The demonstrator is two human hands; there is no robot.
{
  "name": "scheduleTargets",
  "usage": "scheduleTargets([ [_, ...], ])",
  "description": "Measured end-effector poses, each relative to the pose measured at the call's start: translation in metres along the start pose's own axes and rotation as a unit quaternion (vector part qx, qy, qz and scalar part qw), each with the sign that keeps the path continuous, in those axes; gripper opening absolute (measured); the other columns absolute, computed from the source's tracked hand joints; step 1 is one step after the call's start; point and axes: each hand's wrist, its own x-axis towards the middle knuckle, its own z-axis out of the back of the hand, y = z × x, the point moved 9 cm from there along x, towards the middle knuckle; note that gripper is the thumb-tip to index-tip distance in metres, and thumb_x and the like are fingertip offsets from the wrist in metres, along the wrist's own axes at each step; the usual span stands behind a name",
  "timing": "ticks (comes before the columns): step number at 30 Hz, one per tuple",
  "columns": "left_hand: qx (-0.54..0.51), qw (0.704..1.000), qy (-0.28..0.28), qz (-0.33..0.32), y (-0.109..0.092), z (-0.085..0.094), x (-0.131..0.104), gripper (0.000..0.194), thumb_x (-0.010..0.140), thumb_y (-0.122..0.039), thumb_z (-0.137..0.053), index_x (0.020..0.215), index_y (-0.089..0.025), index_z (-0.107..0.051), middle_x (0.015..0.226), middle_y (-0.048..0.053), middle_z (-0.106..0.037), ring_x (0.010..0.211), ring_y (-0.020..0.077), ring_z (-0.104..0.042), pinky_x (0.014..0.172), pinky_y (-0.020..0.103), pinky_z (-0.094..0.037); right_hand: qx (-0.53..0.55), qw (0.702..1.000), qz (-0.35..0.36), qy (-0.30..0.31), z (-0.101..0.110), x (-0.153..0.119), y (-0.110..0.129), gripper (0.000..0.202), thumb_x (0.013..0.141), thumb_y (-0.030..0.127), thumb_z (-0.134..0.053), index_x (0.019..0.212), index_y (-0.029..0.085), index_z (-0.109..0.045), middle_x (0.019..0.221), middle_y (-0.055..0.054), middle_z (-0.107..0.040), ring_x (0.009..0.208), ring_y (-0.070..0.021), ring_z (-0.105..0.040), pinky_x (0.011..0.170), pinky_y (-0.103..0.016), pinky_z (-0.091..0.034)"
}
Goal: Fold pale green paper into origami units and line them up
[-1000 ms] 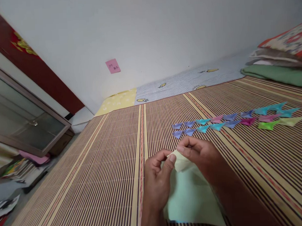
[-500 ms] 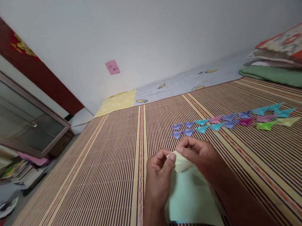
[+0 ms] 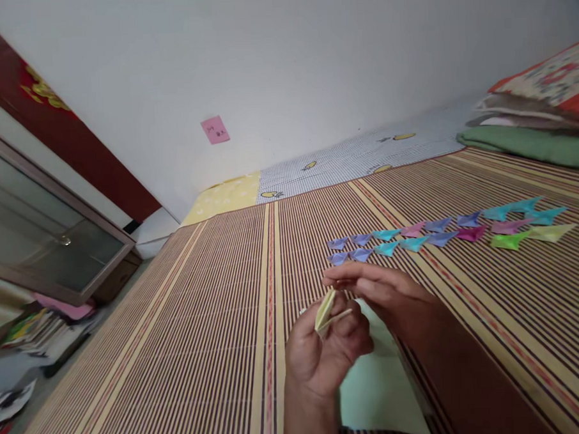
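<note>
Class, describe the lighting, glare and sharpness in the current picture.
In the head view, light is dim and soft, the wall darker toward the top right; same view, a small bright glint on the glass door; same view, the folded paper in the left hand lacks crisp detail.

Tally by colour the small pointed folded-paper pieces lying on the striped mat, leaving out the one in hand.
Violet-to-blue folded-paper pieces: 7
Turquoise folded-paper pieces: 6
Pink-to-magenta folded-paper pieces: 3
Bright green folded-paper piece: 1
Pale yellow folded-paper piece: 1
Total: 18
</note>
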Motion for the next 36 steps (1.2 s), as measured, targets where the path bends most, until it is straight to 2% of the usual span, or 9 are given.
scheduleTargets([
  [5,-0.02,1.0,-0.011,-0.01,0.0,0.004,0.0,0.025,0.074,-0.022,-0.08,0.069,-0.015,-0.056,0.062,-0.003,-0.042,0.053,0.0082,-0.042,0.051,0.02,-0.036,-0.076,0.995,0.05,0.031,-0.012,0.0,0.01,0.04,0.078,0.039,-0.083,0.115,0.026,-0.075,0.116,-0.007,-0.071,0.108,-0.0252,-0.066,0.093,-0.036,-0.053],
  [8,0.021,0.999,-0.04,-0.019,0.002,0.008,0.002,0.027,0.069,-0.026,-0.085,0.073,-0.015,-0.061,0.065,-0.002,-0.048,0.055,0.0088,-0.047,0.053,0.021,-0.04,-0.113,0.989,0.09,-0.004,-0.016,0.001,0.016,0.009,0.088,0.032,-0.073,0.092,0.024,-0.075,0.098,-0.004,-0.07,0.095,-0.0204,-0.066,0.087,-0.033,-0.053],
  [11,0.147,0.985,-0.067,-0.051,-0.006,0.011,0.002,0.028,0.069,-0.035,-0.085,0.078,-0.015,-0.067,0.068,0.002,-0.058,0.061,0.0139,-0.055,0.056,0.025,-0.045,-0.121,0.987,0.097,-0.03,-0.015,0.001,0.019,0.015,0.093,0.031,-0.066,0.082,0.022,-0.071,0.09,-0.003,-0.066,0.084,-0.0181,-0.064,0.077,-0.031,-0.053],
  [14,0.272,0.942,-0.143,-0.135,-0.033,0.017,-0.011,0.025,0.081,-0.037,-0.077,0.079,-0.014,-0.071,0.073,0.004,-0.065,0.066,0.0156,-0.058,0.061,0.026,-0.047,-0.148,0.984,0.098,-0.035,-0.012,0.0,0.022,0.016,0.095,0.03,-0.062,0.085,0.021,-0.07,0.09,-0.004,-0.065,0.082,-0.0184,-0.063,0.073,-0.031,-0.051],
  [16,0.354,0.896,-0.19,-0.192,-0.055,0.017,-0.025,0.036,0.092,-0.046,-0.066,0.083,-0.012,-0.075,0.075,0.006,-0.067,0.068,0.0156,-0.059,0.065,0.027,-0.047,-0.194,0.974,0.108,-0.049,-0.009,0.0,0.026,0.017,0.096,0.027,-0.06,0.085,0.02,-0.07,0.088,-0.004,-0.065,0.083,-0.0189,-0.062,0.075,-0.032,-0.049],
  [19,0.45,0.854,-0.181,-0.188,-0.064,0.009,-0.034,0.046,0.096,-0.054,-0.057,0.092,-0.013,-0.078,0.068,0.004,-0.064,0.059,0.0142,-0.052,0.058,0.026,-0.041,-0.268,0.954,0.116,-0.073,-0.007,0.0,0.028,0.018,0.096,0.024,-0.059,0.083,0.02,-0.07,0.081,-0.002,-0.065,0.078,-0.018,-0.061,0.073,-0.032,-0.046],
  [21,0.488,0.837,-0.169,-0.183,-0.065,0.003,-0.036,0.042,0.094,-0.051,-0.062,0.085,-0.014,-0.078,0.066,0.003,-0.063,0.061,0.0143,-0.051,0.059,0.025,-0.039,-0.291,0.946,0.121,-0.074,-0.009,0.0,0.028,0.017,0.095,0.024,-0.06,0.083,0.021,-0.07,0.079,-0.001,-0.065,0.074,-0.0172,-0.06,0.07,-0.031,-0.045],
  [30,0.467,0.854,-0.153,-0.174,-0.061,0.007,-0.027,0.031,0.086,-0.04,-0.075,0.068,-0.014,-0.076,0.061,0.002,-0.062,0.061,0.013,-0.051,0.06,0.024,-0.04,-0.288,0.947,0.122,-0.081,-0.011,0.001,0.024,0.015,0.093,0.028,-0.065,0.081,0.021,-0.071,0.073,0.001,-0.062,0.067,-0.0153,-0.056,0.063,-0.029,-0.044],
  [36,0.413,0.866,-0.205,-0.192,-0.065,0.017,-0.032,0.026,0.078,-0.039,-0.083,0.071,-0.014,-0.076,0.058,-0.001,-0.063,0.056,0.0121,-0.055,0.056,0.023,-0.043,-0.131,0.99,0.006,-0.043,-0.004,0.005,-0.002,0.021,0.093,0.039,-0.065,0.088,0.019,-0.069,0.071,0.0,-0.065,0.06,-0.0128,-0.055,0.054,-0.025,-0.043],
])
